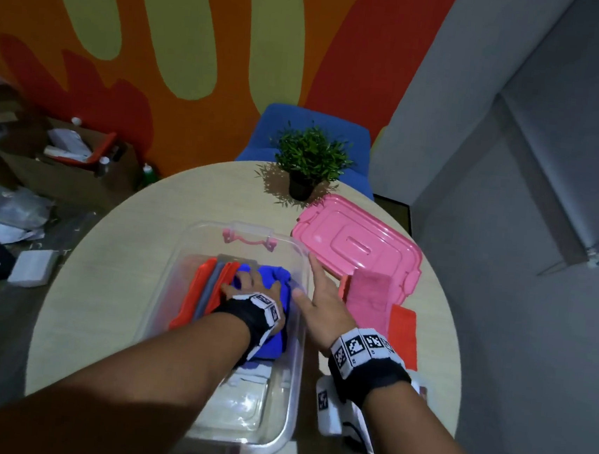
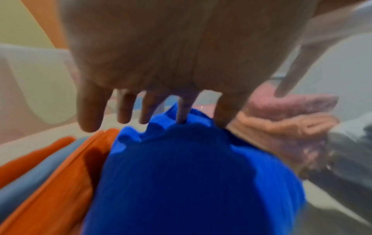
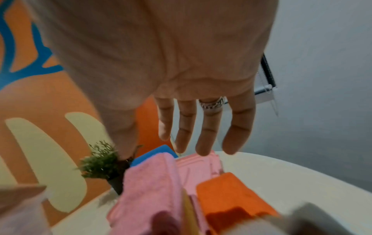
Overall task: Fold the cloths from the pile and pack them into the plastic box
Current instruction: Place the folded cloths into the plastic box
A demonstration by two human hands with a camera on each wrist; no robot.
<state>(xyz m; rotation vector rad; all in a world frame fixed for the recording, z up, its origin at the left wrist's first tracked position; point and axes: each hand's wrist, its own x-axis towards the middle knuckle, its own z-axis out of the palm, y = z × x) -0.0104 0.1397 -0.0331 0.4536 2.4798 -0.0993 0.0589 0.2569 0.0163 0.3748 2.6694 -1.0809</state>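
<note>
The clear plastic box [image 1: 298, 263] sits at the centre of the round table [image 1: 110, 281], lower middle of the head view, its pink handle [image 1: 249, 238] at the far end. Inside it, red and grey folded cloths [image 1: 204, 291] stand on edge along the left wall, and a blue cloth [image 1: 274, 279] lies bunched beside them, towards the right wall.

The left hand [image 1: 255, 288] is down in the box, on top of the blue cloth. In the left wrist view its fingers [image 2: 92, 114] are straight and slightly spread; two fingertips towards the right of that frame dip into the cloth's crumpled far edge [image 2: 181, 138], while the others hang just past the edge without gripping anything. The cloth fills the lower middle of that frame, directly under the palm.

The right hand [image 1: 320, 302] hovers just outside the box's right rim, palm down, fingers [image 3: 209, 130] straight and a little apart, holding nothing. A ring [image 3: 212, 104] shows on one finger. Below and just to its right lies the pile: a folded pink cloth [image 1: 368, 292] leaning onto the corner of the pink lid [image 1: 359, 240], with a red cloth [image 1: 403, 332] flat beside it.

A potted plant [image 1: 308, 161] stands at the table's far edge, upper middle, before a blue chair [image 1: 263, 128].
</note>
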